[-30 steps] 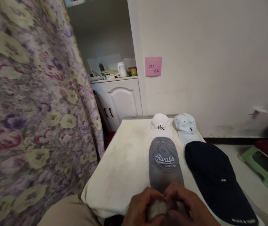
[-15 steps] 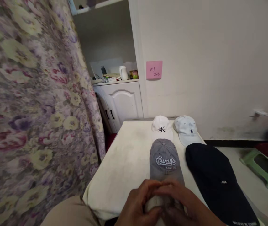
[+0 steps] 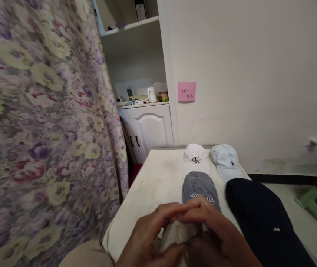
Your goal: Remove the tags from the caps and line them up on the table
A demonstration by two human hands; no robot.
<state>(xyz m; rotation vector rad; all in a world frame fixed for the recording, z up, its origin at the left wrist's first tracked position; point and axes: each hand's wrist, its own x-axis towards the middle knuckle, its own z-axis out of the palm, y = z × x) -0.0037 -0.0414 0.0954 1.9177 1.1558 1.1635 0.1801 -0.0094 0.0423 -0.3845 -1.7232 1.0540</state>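
My left hand (image 3: pixel 149 237) and my right hand (image 3: pixel 216 233) are together at the bottom middle, index fingertips meeting and thumbs close below. Their curled fingers are closed around a pale beige fabric item (image 3: pixel 176 233); its kind is unclear because the hands cover most of it. Just beyond the fingertips lies a grey baseball cap (image 3: pixel 198 185) with white lettering, its brim hidden behind my hands. Farther back sits a white baseball cap (image 3: pixel 195 157) with a black "CK", and a light blue cap (image 3: pixel 226 161) to its right. A large navy cap (image 3: pixel 258 211) lies nearest my right hand.
The caps lie on a cream-covered table (image 3: pixel 141 196) against a wall bearing a pink note (image 3: pixel 186 91). A floral curtain (image 3: pixel 49 129) hangs at left, beside a white cabinet (image 3: pixel 154 126). At right on the floor stands a green stool (image 3: pixel 312 202).
My hands have risen a little in view and now cover part of the grey cap's lettering. The whole scene has shifted slightly down and right as my head moved.
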